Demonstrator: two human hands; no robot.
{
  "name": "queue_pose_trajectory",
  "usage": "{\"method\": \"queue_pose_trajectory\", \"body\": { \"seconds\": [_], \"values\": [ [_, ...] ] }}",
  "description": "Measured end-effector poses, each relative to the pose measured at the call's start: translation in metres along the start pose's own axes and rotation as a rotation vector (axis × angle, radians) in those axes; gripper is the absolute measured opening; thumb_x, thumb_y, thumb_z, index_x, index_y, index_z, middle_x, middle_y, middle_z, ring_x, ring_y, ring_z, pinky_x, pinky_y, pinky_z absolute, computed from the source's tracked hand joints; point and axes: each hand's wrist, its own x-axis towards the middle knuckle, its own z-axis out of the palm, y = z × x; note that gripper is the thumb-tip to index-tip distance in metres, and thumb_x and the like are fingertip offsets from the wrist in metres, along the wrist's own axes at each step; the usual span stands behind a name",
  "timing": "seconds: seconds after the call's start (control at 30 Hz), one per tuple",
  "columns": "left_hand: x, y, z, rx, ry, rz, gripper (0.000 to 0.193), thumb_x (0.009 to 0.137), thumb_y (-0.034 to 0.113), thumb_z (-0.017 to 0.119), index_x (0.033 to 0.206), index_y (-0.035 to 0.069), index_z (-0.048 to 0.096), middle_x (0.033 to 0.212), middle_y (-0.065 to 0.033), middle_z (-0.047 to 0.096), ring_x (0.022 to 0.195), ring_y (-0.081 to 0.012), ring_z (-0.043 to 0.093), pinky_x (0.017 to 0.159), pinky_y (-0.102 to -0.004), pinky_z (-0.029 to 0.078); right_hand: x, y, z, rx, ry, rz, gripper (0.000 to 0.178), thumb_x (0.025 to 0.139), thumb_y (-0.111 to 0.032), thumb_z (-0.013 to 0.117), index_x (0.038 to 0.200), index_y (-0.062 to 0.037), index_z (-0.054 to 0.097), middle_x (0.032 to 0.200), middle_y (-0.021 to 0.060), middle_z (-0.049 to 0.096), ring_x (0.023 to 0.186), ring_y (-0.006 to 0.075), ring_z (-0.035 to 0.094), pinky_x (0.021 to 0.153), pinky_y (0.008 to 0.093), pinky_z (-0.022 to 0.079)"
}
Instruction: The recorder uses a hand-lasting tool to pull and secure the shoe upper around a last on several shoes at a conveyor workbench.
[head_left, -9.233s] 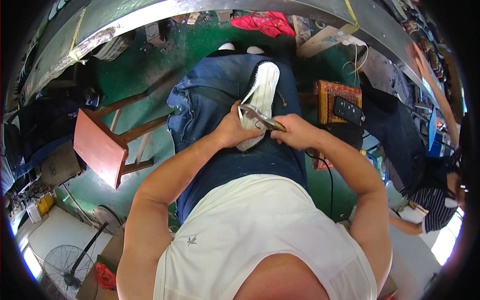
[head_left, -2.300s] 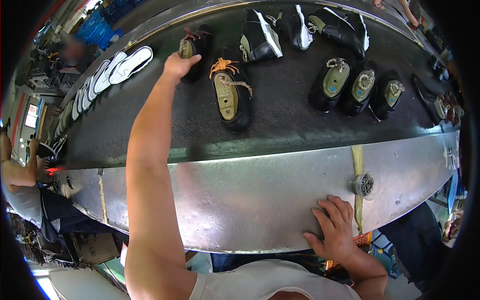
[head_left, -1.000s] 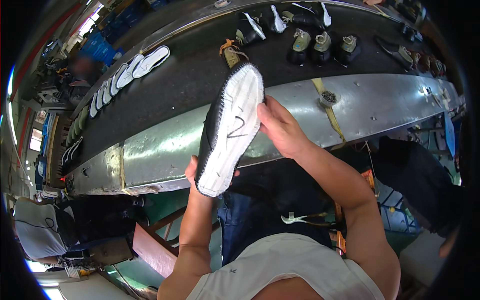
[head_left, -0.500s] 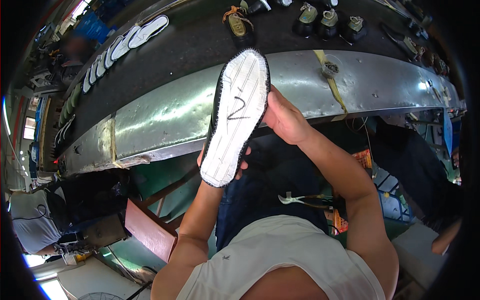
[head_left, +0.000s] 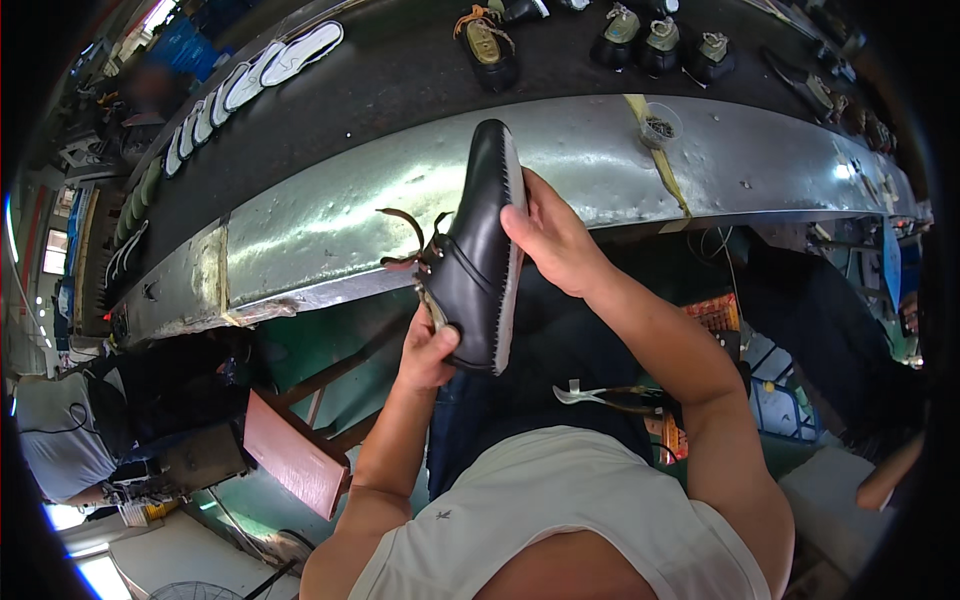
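A black leather shoe (head_left: 477, 245) is held up in front of me over the bench edge, toe pointing away. It is turned on its side, so its upper faces left and the stitched white sole edge faces right. Brown laces stick out from its opening. My left hand (head_left: 430, 350) grips the heel end at the opening, thumb on the near side. My right hand (head_left: 553, 235) holds the sole side near the toe, with the thumb across the upper and the fingers behind. Pincers (head_left: 605, 395) with a pale metal head lie across my lap.
Beyond the metal bench edge (head_left: 340, 235), white insoles (head_left: 305, 52) lie in a row at the left. Several shoes (head_left: 660, 48) stand on the dark surface at the far right. A clear cup of small nails (head_left: 660, 127) sits on the metal. People are seated on both sides.
The shoe has been rolled over from showing its white sole to showing its black upper and laces. My left thumb now shows at the heel, and my right thumb lies over the upper.
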Motion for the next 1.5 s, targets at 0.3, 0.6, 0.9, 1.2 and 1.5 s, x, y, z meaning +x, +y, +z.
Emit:
{"method": "queue_pose_trajectory", "body": {
  "seconds": [0.3,0.6,0.9,1.2,1.5],
  "values": [
    [-0.017,-0.018,0.023,0.512,-0.013,0.357,0.115,0.079,0.013,0.086,0.161,0.003,0.005,0.151,-0.016,0.041,0.131,-0.026,0.051,0.11,-0.0388,0.041,-0.002,-0.003,0.005,0.402,0.154,0.182,0.053,0.094,-0.022,0.069,0.138,0.0011,0.049,0.116,0.0089,0.063,0.102,0.0152,0.061,0.091,0.0315,0.051],
    [-0.01,-0.022,0.048,0.538,-0.053,0.189,0.14,0.069,0.004,0.09,0.159,0.009,-0.018,0.147,-0.0182,0.04,0.13,-0.027,0.052,0.105,-0.0399,0.046,-0.001,0.019,-0.006,0.527,0.082,0.283,0.051,0.099,-0.029,0.063,0.137,0.0011,0.047,0.123,0.0097,0.06,0.108,0.015,0.06,0.092,0.034,0.051],
    [-0.006,-0.027,0.042,0.538,0.05,0.084,0.141,0.071,0.004,0.09,0.157,0.004,-0.023,0.147,-0.0176,0.043,0.129,-0.026,0.053,0.108,-0.0382,0.044,0.009,0.017,-0.01,0.054,0.103,0.325,0.046,0.094,-0.026,0.075,0.124,0.0036,0.058,0.104,0.0051,0.064,0.091,0.011,0.061,0.08,0.0274,0.051],
    [-0.002,-0.024,0.036,0.532,0.003,0.123,0.137,0.074,-0.002,0.085,0.159,0.011,-0.021,0.142,-0.0166,0.049,0.12,-0.0244,0.058,0.099,-0.0373,0.051,0.018,0.022,-0.022,-0.026,0.005,0.296,0.047,0.095,-0.031,0.072,0.123,0.0046,0.058,0.103,0.0064,0.067,0.091,0.012,0.063,0.081,0.0289,0.052],
    [-0.001,-0.016,0.032,0.618,0.029,0.044,0.142,0.07,0.006,0.091,0.157,0.001,-0.021,0.149,-0.018,0.042,0.133,-0.0244,0.05,0.108,-0.0363,0.044,0.016,0.023,-0.028,-0.172,-0.085,0.248,0.06,0.094,-0.036,0.073,0.132,0.0053,0.051,0.118,0.0125,0.065,0.107,0.0187,0.063,0.095,0.0323,0.051]
  ]
}}
